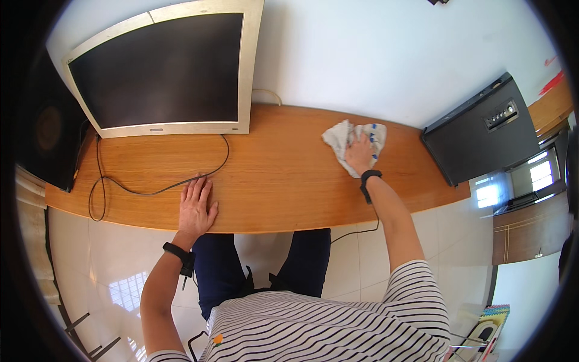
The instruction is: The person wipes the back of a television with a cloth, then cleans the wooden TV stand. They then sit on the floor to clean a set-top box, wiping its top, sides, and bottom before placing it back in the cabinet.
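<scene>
A crumpled white cloth [337,138] with blue marks lies on the right half of the wooden desk [276,181]. My right hand [360,154] presses it against the desktop, palm down, and the cloth bunches around the fingers. My left hand [195,208] rests flat near the front edge, holding nothing, its thumb spread. A thin black cable [154,193] loops over the desktop and passes at the left fingertips; whether they touch it is hard to tell. Both wrists wear black bands.
A monitor [158,72] with a dark screen stands at the back left. Black speaker boxes flank the desk, one at the left [47,122] and one at the right [484,131]. A white wall [344,59] rises behind the desk. Below the front edge are my legs and a tiled floor [389,253].
</scene>
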The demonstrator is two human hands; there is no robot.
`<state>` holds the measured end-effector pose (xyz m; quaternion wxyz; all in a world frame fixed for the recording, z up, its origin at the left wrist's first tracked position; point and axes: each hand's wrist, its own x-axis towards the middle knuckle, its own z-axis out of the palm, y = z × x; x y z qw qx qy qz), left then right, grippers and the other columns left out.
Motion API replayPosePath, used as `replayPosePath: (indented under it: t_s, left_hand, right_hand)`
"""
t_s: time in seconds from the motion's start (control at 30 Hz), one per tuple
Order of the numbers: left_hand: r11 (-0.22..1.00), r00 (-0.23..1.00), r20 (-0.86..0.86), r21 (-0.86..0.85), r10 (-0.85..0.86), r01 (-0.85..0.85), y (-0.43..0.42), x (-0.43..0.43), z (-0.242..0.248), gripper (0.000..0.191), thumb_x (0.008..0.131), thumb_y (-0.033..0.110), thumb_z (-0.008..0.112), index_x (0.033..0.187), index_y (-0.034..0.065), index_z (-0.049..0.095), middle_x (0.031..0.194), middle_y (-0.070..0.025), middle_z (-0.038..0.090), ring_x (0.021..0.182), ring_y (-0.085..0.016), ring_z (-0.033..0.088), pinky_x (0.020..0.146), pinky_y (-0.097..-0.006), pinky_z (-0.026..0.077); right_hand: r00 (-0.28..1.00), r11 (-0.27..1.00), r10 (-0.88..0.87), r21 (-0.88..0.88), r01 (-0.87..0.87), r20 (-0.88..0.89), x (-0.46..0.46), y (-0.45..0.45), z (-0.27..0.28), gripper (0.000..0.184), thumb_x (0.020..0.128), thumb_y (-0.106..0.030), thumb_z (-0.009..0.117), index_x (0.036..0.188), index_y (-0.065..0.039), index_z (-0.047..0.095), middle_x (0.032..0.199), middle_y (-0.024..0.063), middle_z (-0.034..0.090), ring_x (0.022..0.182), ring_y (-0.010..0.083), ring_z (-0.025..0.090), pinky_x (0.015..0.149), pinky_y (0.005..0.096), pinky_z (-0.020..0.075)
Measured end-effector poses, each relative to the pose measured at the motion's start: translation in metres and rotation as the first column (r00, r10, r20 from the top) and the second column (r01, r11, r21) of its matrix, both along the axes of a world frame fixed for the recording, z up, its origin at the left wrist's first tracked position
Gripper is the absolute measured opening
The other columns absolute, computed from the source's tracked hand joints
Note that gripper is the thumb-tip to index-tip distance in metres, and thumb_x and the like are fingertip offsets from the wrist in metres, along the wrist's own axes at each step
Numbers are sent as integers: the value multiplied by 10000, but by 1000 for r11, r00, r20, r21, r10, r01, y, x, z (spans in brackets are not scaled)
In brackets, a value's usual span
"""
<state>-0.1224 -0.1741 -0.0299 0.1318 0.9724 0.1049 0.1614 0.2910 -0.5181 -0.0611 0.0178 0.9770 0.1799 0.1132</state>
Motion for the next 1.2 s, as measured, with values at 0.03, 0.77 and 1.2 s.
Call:
replayPosePath:
  t_s: [0.03,0.77,1.2]
  left_hand:
    - [1000,1000,4,4,-1,1,0,-1,0,583,881,261,620,1394,11,501,1469,-194,457,1410,-376,373,1182,-511,270]
    - [999,997,60,20,-39,38,9,-4,-25,557,935,263,611,1417,15,484,1503,-189,447,1410,-387,380,1196,-504,259]
    - [997,998,56,78,-16,12,6,0,-24,557,908,244,625,1400,21,492,1472,-185,469,1387,-374,400,1171,-499,282]
  right_hand:
    - [999,998,54,12,-54,-6,-12,12,1,607,942,-381,581,1505,-193,451,1482,122,417,1365,344,380,1025,666,338]
    - [924,907,381,181,-381,33,-200,-104,5,572,815,-245,714,1363,-134,593,1503,149,466,1389,360,410,1165,561,270]
    - [976,951,132,254,-174,175,-239,-50,-7,529,758,-304,729,1246,-109,662,1378,154,537,1306,360,462,1071,572,344]
